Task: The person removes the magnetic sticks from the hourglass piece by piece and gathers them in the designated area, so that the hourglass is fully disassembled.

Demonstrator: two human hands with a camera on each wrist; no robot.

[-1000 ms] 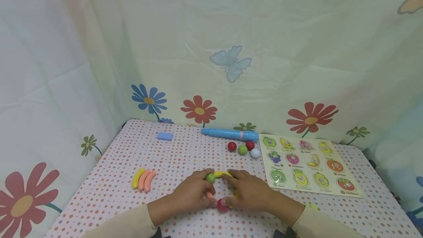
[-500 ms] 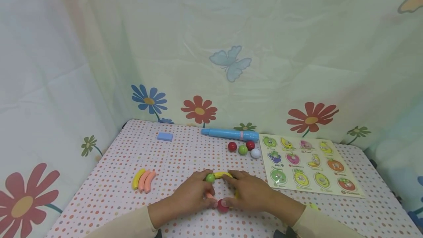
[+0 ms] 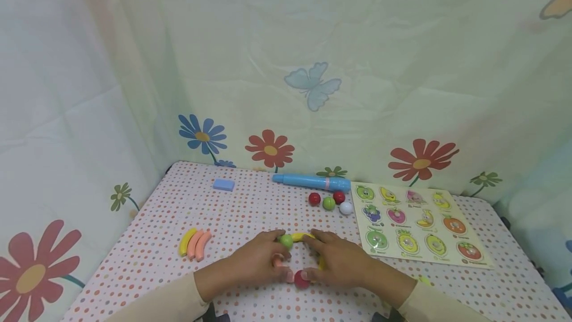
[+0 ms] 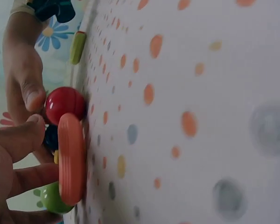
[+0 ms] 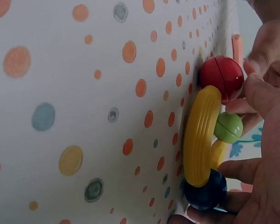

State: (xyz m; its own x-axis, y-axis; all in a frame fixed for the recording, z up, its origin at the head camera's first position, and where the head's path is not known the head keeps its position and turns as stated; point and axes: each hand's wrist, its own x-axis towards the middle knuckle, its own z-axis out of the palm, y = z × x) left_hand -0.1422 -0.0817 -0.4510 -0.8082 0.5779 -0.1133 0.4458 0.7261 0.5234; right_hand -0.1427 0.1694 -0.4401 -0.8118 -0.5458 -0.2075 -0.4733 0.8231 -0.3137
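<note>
A small ring of toy balls and curved sticks lies on the dotted table between the hands. It has a red ball (image 3: pixel 302 279) nearest the person, a green ball (image 3: pixel 286 241) at far left and a dark blue ball (image 5: pixel 205 189) under the right fingers. My left hand (image 3: pixel 263 261) grips the orange curved stick (image 4: pixel 72 158), a finger at the green ball and the thumb near the red one. With its thumb on the red ball and fingers at the blue ball, my right hand (image 3: pixel 341 261) spans a yellow curved stick (image 5: pixel 203 135). Another yellow curved stick (image 3: pixel 301 237) forms the far side.
Left of the hands lie a yellow stick (image 3: pixel 186 242) and two orange sticks (image 3: pixel 196 246). Farther back are a blue block (image 3: pixel 223 185), a blue tube (image 3: pixel 310 181) and several loose balls (image 3: pixel 328 203). A fruit picture board (image 3: pixel 420 225) lies at right.
My left hand has shifted slightly left, and the orange curved stick has swung a little outward with it. The right hand stays almost still.
</note>
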